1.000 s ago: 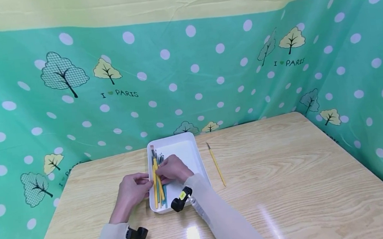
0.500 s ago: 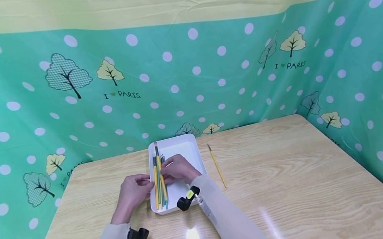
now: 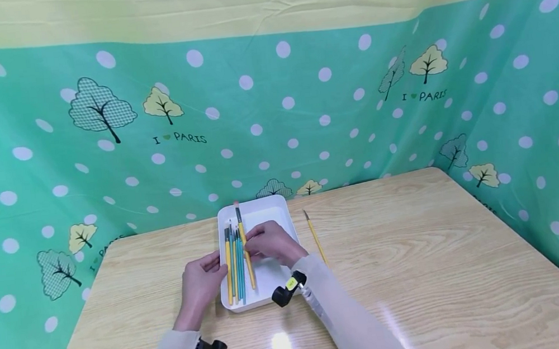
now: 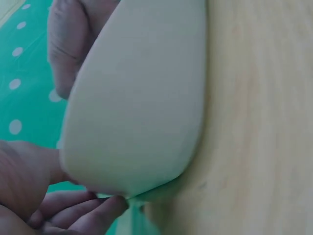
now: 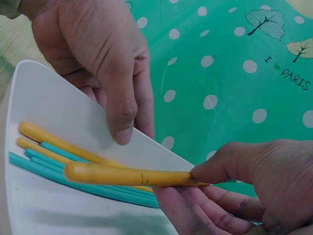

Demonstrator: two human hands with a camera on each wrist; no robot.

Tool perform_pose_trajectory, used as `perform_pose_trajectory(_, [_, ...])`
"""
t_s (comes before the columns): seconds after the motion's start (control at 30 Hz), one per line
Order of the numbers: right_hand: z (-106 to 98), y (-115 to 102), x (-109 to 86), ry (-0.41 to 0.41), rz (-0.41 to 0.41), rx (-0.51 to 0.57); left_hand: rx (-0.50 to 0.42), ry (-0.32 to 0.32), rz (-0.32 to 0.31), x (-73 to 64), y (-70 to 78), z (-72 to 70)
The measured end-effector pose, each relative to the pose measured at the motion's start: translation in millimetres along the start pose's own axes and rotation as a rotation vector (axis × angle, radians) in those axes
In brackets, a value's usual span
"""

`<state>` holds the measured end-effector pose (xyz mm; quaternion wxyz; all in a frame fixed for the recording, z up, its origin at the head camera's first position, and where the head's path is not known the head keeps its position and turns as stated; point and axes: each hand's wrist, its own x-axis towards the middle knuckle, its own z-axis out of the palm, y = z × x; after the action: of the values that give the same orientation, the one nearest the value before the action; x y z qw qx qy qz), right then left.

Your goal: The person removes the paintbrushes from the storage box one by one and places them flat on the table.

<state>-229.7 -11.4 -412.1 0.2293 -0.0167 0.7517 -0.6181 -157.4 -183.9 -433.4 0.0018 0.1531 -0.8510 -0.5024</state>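
Observation:
A shallow white tray (image 3: 265, 212) sits near the table's back edge. My left hand (image 3: 201, 286) grips its left wall; in the right wrist view that thumb laps over the rim, and in the left wrist view the fingers (image 4: 100, 215) lie along the outside. Between thumb and fingers my right hand (image 3: 273, 242) pinches a thick yellow paintbrush (image 5: 122, 175), bristles pointing away, raised over the tray. Several yellow and teal paintbrushes (image 3: 238, 268) lie side by side along the tray's left side, handles toward me.
To the right of the tray, one thin yellow paintbrush (image 3: 314, 235) lies on the wooden table (image 3: 443, 248), its lower end hidden by the right sleeve. A green dotted curtain (image 3: 306, 138) hangs behind the table and along its sides.
My right hand has shifted right with the thick yellow paintbrush, away from the other brushes, which now show more fully. My left hand stays at the tray's left wall.

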Motion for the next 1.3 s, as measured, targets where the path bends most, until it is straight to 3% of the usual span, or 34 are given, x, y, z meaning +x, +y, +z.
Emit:
perform_pose_trajectory(0.23, [-13,-2,-5.9,0.023,-0.018,0.014,-0.086,0.052,-0.003,-2.3,-2.9,11.0])
perform_pose_trajectory(0.57, [-29,-3,-12.7,0.037,0.005,0.029,-0.189,0.012,-0.01,-2.4,-11.6,13.7])
perform_pose_trajectory(0.97, [-43,-3,-14.8,0.006,-0.034,0.101,-0.198,-0.002,-0.007,-0.6,-13.6,11.0])
perform_pose_trajectory(1.3, [-50,-2,-13.4,0.022,-0.03,0.094,-0.193,-0.01,-0.034,-3.8,-13.5,8.1])
